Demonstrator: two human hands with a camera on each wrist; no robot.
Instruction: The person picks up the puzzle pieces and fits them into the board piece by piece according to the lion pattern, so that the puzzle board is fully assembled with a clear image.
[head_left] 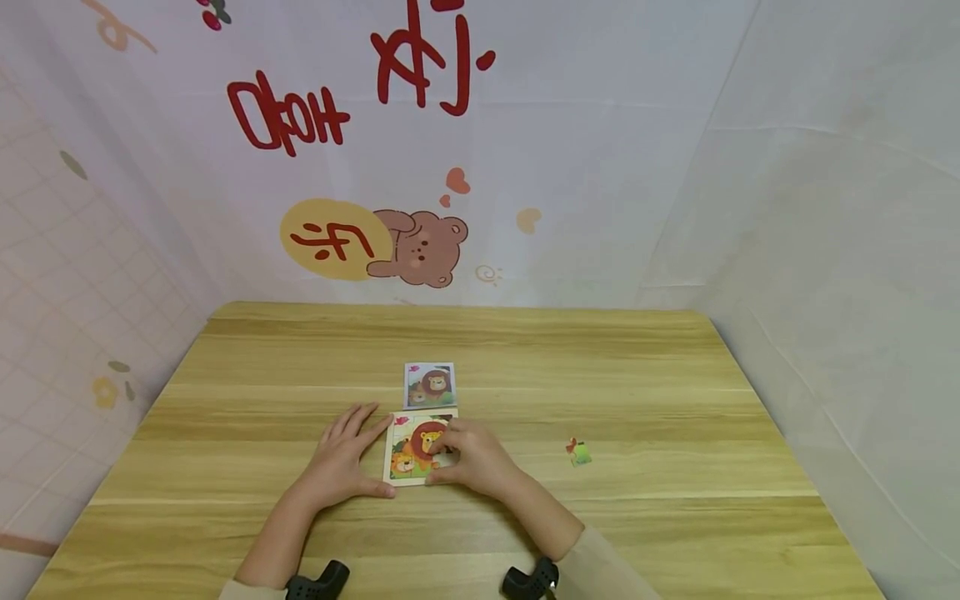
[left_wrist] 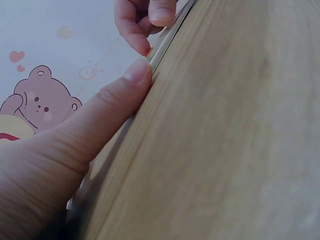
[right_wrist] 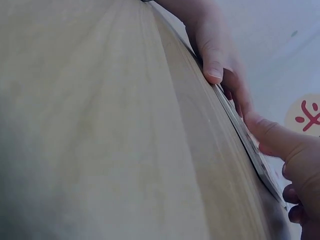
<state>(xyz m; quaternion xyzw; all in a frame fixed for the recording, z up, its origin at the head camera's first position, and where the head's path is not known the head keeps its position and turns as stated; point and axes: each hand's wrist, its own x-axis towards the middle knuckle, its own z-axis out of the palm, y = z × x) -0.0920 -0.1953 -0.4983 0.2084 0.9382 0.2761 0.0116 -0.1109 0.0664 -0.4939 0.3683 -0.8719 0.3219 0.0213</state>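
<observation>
A lion jigsaw puzzle (head_left: pixel 406 446) in a pale frame lies flat on the table. My left hand (head_left: pixel 339 467) rests at its left side with fingers spread; the index fingertip is at the upper left corner and the thumb (left_wrist: pixel 107 110) is by the lower left one. Over the puzzle's right half is my right hand (head_left: pixel 474 458), fingers bent onto the picture and thumb (right_wrist: pixel 275 135) by the frame's near edge. A greyish gap shows beneath those fingers, and whether they pinch a piece is hidden. One loose puzzle piece (head_left: pixel 579 452), green with some red, lies to the right.
Just behind the puzzle lies a square picture card (head_left: pixel 430 386) with the same lion scene. The wood-grain table (head_left: pixel 645 533) meets a white printed cloth (head_left: pixel 600 167) at the back and sides. Both wrists wear black mounts.
</observation>
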